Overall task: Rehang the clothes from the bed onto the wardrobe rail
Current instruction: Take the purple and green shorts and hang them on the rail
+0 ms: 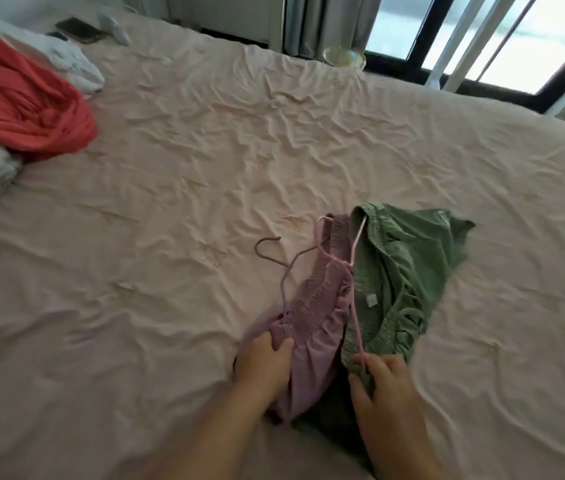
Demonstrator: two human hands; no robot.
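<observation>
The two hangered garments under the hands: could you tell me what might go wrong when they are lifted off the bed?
1. The purple hanger and pink hanger cross near their hooks, so they may snag.
2. The left hand grips only the lilac garment, which could slide off.
3. The green garment is bunched; the right hand might lift it askew.

The pink hanger (pixel 355 299) vanishes under the right hand (pixel 383 382). Dark fabric (pixel 334 403) between the right hand and left hand (pixel 262 363) is too shadowed to identify. Far left of the left hand, the red garment (pixel 21 98) runs off the frame edge.
</observation>
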